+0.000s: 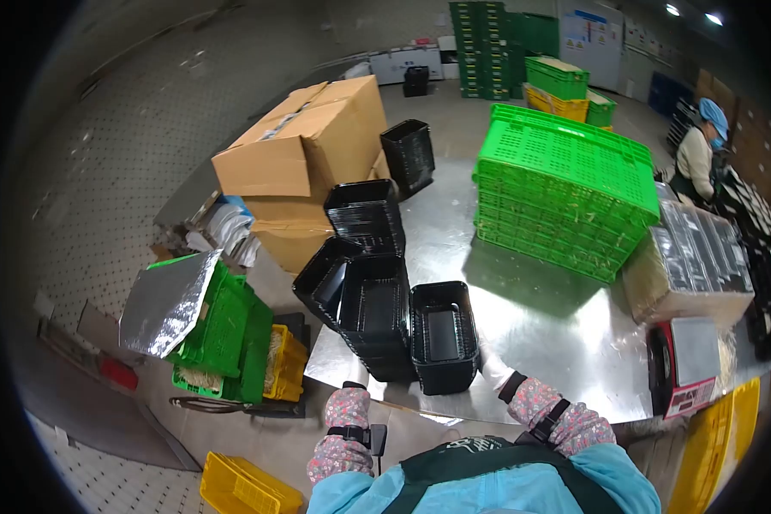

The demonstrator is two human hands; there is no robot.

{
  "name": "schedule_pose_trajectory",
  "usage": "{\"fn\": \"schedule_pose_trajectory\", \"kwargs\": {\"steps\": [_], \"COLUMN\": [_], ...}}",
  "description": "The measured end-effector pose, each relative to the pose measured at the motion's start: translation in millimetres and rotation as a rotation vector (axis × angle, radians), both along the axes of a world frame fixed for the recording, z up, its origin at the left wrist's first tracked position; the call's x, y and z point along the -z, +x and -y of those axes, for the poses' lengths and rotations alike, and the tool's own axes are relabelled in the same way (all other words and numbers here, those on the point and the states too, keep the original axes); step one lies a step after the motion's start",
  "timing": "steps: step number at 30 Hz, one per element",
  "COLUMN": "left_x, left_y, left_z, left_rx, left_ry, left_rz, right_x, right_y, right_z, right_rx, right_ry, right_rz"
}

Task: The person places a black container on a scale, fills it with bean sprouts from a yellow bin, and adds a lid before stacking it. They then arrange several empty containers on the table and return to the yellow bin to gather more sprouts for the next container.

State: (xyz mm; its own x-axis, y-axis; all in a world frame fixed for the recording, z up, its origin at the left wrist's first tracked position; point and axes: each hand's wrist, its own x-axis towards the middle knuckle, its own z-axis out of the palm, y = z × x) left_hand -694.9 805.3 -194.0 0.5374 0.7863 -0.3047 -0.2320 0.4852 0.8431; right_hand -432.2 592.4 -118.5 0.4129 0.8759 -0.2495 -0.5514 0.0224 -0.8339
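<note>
The right hand (pixel 494 370), in a white glove below a flowered sleeve, rests against the near right side of a short stack of black trays (pixel 444 338) that stands at the near edge of the steel worktop (pixel 540 325). Its fingers lie close against the stack's wall; whether they grip it I cannot tell. The left sleeve (pixel 344 428) rises to the near edge of the worktop, where the left hand is hidden behind a taller stack of black trays (pixel 375 317), so the state of its fingers cannot be told. The two stacks stand touching, side by side. A leaning stack (pixel 324 274) tilts against the taller one on its left, and more tray stacks (pixel 364 214) stand farther back. Green crates (pixel 565 188) are piled far right of the trays, cardboard boxes (pixel 308 146) far left. A red scale (pixel 684 364) sits at the near right. A co-worker (pixel 698 158) stands at the far right.
</note>
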Motion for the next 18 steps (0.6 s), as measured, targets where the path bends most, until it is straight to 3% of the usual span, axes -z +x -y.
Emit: {"fn": "schedule_pose_trajectory", "kwargs": {"steps": [3, 6, 10, 12, 13, 14, 16, 18], "left_x": [12, -4, -63, -105, -130, -158, -161, -142], "left_y": [13, 54, 121, 153, 172, 193, 217, 238], "left_z": [17, 68, 172, 232, 261, 285, 328, 355], "left_rx": [0.093, 0.229, 0.426, 0.511, 0.542, 0.525, 0.556, 0.656], "left_ry": [-0.085, -0.095, -0.006, 0.122, 0.144, -0.178, -0.471, -0.407], "left_rz": [0.085, 0.059, 0.003, -0.048, -0.092, -0.198, -0.282, -0.205], "right_x": [-21, 32, -24, -77, -86, -92, -98, -92], "right_y": [7, 53, 102, 101, 113, 128, 158, 175], "right_z": [26, 76, 185, 237, 263, 288, 338, 367], "right_rx": [0.115, 0.105, 0.294, 0.462, 0.493, 0.498, 0.528, 0.557], "right_ry": [-0.038, 0.038, -0.105, 0.079, 0.079, 0.032, -0.169, 0.313], "right_rz": [-0.083, -0.029, -0.236, -0.242, -0.123, 0.103, 0.615, -0.131]}}
